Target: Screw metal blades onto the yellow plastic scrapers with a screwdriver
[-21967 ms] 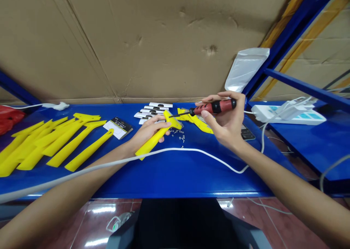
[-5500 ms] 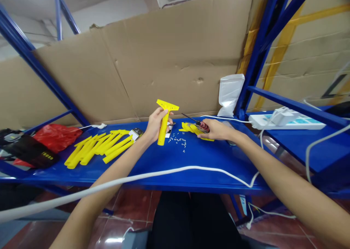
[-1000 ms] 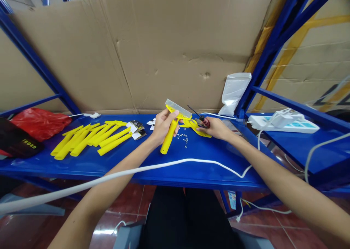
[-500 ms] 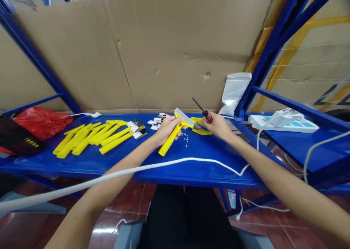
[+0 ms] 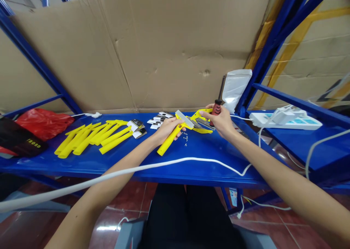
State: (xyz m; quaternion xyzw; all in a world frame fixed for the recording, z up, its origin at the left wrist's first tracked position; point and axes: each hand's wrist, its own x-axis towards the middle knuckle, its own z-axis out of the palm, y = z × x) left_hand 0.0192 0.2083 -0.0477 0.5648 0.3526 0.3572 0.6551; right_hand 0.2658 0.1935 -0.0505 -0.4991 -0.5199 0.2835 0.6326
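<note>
My left hand [image 5: 167, 127] is closed round the neck of a yellow-handled scraper [image 5: 167, 144], its flat metal blade [image 5: 185, 118] facing up and away from me. In my right hand [image 5: 224, 122] a red-handled screwdriver [image 5: 217, 108] points upward, while the fingertips pinch a curved yellow plastic piece [image 5: 199, 113]. Beneath that piece lie another yellow plastic piece [image 5: 202, 131] and some grey metal blades [image 5: 205, 124], partly covered. Small loose screws [image 5: 185, 138] are scattered on the blue table between my hands.
Several yellow handles [image 5: 90, 137] lie at the left, with black-and-white cards [image 5: 160, 119] near the middle. A red bag [image 5: 45, 123] sits far left. A white cable [image 5: 164, 164] crosses in front; a power strip [image 5: 287, 121] lies right. Cardboard [image 5: 175, 52] stands behind.
My right hand has turned the screwdriver from leaning left to nearly upright and now grips a yellow plastic piece, raised from the table. My left hand keeps the scraper almost in place.
</note>
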